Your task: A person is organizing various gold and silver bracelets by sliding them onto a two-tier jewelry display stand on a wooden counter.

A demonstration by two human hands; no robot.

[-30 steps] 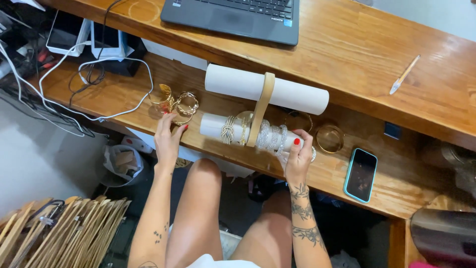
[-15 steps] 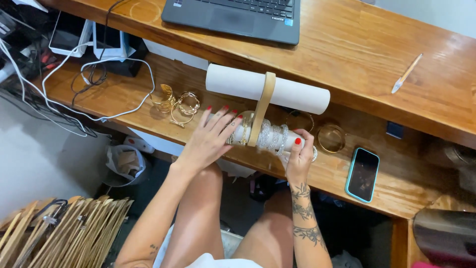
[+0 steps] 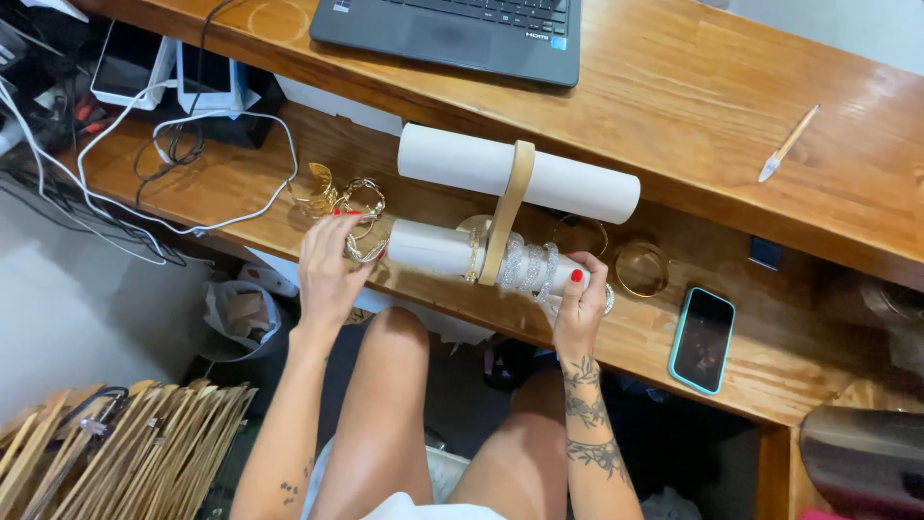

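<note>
Cables (image 3: 144, 207) trail at far left of the wooden tabletop (image 3: 674, 106). Next we see gold bangles (image 3: 337, 193) heaped w/ our left hand (image 3: 327, 260) over them, fingers closed on a gold bracelet (image 3: 364, 252) just off the free end of the lower white roll (image 3: 433, 246), likely so it can slide on. Right hand (image 3: 580, 306) grips the roll's other end, steadying it; sparkly bracelets (image 3: 529, 265) sit there. Phone (image 3: 703, 339) lies at right.

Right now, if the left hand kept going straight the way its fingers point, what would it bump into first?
Most likely the gold bracelets lying on the wooden shelf. The left hand points up the picture towards them, fingertips already at their near edge. Height above them is hard to judge.
</note>
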